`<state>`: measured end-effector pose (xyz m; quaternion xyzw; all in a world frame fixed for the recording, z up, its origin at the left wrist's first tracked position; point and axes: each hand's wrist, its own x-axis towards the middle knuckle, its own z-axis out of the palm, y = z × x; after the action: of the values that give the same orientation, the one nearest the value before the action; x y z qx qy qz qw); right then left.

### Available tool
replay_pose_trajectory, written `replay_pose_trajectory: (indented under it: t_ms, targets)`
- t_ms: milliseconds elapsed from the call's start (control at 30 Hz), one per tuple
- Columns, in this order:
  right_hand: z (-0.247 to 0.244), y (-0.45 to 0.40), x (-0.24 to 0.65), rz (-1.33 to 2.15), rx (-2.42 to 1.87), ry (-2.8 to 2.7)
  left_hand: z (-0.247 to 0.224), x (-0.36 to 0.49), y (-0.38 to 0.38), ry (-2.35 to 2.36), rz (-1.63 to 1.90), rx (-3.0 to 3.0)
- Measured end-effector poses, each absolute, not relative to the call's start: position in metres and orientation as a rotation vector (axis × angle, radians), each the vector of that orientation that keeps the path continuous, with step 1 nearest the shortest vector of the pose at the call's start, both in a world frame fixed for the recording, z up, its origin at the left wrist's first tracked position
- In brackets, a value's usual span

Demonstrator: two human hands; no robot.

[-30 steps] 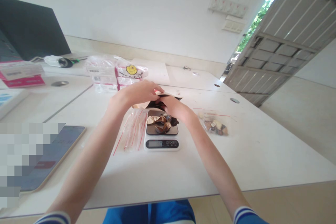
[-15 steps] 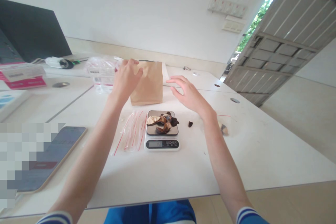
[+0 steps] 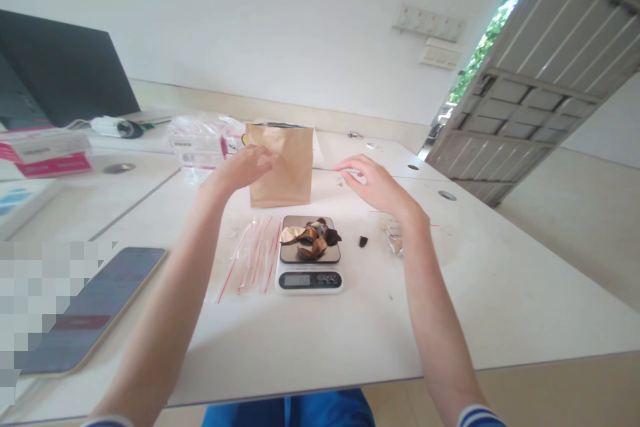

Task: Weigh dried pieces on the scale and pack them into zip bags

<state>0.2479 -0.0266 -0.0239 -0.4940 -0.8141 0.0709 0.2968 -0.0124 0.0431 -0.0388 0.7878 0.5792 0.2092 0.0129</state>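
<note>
A small digital scale (image 3: pixel 310 281) stands on the white table, with several brown, curled dried pieces (image 3: pixel 313 237) heaped on its metal plate. One dark piece (image 3: pixel 363 241) lies just right of it. Behind the scale a brown paper bag (image 3: pixel 283 173) stands upright. My left hand (image 3: pixel 245 165) hovers in front of the bag's left side, fingers apart and holding nothing; whether it touches the paper is unclear. To the bag's right my right hand (image 3: pixel 370 180) is in the air, fingers extended and empty. Clear zip bags with red strips (image 3: pixel 250 257) lie left of the scale.
A phone (image 3: pixel 100 307) lies at the left front. Plastic-wrapped boxes (image 3: pixel 197 147) and pink-white boxes (image 3: pixel 50 150) sit farther back, near a dark monitor (image 3: pixel 65 70). A filled clear bag (image 3: pixel 393 237) is partly behind my right forearm.
My left hand has come down from the bag's upper edge to its front left side. My right hand has shifted slightly right and lower, away from the bag.
</note>
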Motion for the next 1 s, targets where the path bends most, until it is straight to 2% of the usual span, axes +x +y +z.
replay_pose_trajectory:
  t_ms: [133,300,467,633,800,900,1000]
  targets:
    - [-0.023,-0.030,0.251,0.361,-1.476,-2.206,-0.036,-0.022,0.033,1.745,0.414,2.420]
    - [-0.023,-0.031,0.254,0.557,-1.775,-2.327,-0.053,-0.034,0.004,1.715,-0.102,2.280]
    - [-0.023,-0.032,0.251,0.568,-1.896,-2.366,-0.095,-0.040,-0.029,1.659,-0.229,2.140]
    - [-0.023,-0.038,0.240,0.543,-1.762,-2.398,-0.118,-0.045,-0.034,1.693,0.014,1.979]
    - [-0.030,-0.040,0.213,0.526,-1.448,-2.416,-0.094,-0.045,-0.036,1.468,0.247,2.019]
    - [-0.041,-0.038,0.194,0.620,-1.338,-2.369,-0.077,-0.028,-0.041,1.290,0.693,2.096]
    - [-0.049,-0.036,0.182,0.912,-1.157,-2.268,-0.074,0.001,-0.046,1.057,1.272,1.983]
